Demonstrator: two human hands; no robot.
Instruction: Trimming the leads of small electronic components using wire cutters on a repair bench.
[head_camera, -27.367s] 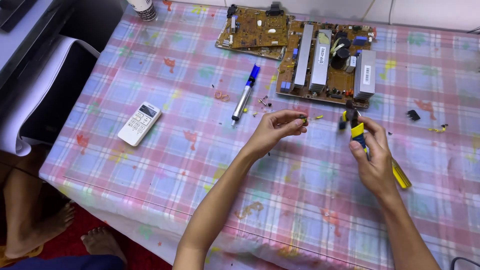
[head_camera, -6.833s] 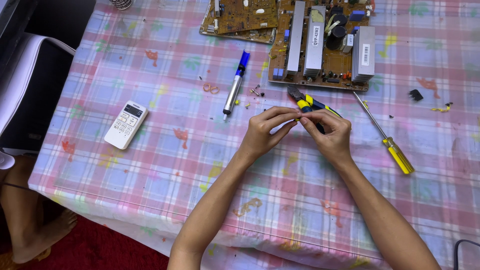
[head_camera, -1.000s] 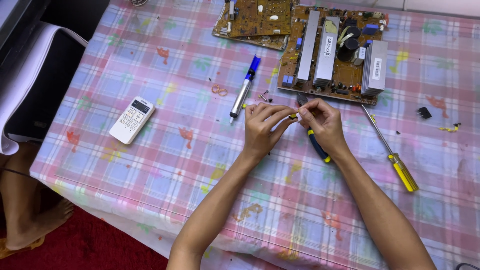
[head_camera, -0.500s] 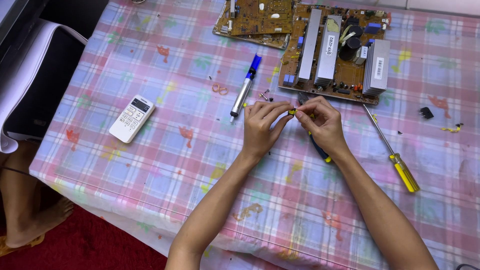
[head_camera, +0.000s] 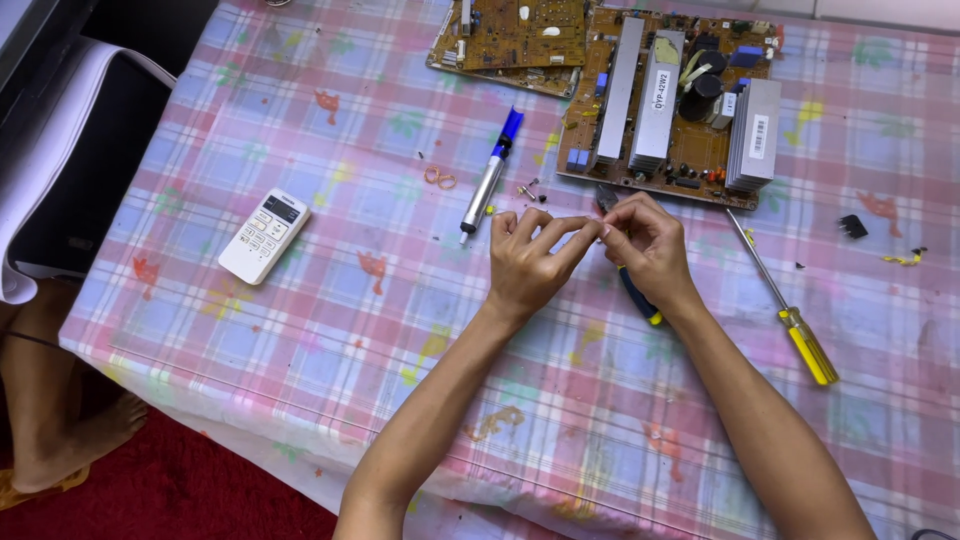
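My left hand (head_camera: 530, 265) and my right hand (head_camera: 648, 250) meet fingertip to fingertip over the checked tablecloth (head_camera: 330, 330). Both pinch a tiny part between them, too small to make out. Under my right hand lie pliers (head_camera: 640, 300) with dark blue and yellow handles; their jaws stick out beyond my fingers toward the large circuit board (head_camera: 670, 95). I cannot tell whether my right palm grips the pliers. A yellow-handled screwdriver (head_camera: 790, 310) lies right of my right wrist.
A blue and silver desoldering pump (head_camera: 488, 180) lies left of my hands, with small loose bits around it. A white remote control (head_camera: 264, 236) sits further left. A second, smaller circuit board (head_camera: 520, 35) is at the back. A bare foot (head_camera: 70, 450) shows below the table's left edge.
My two hands have stayed together at the same spot, with the fingertips drawn slightly closer. The pliers remain under my right hand.
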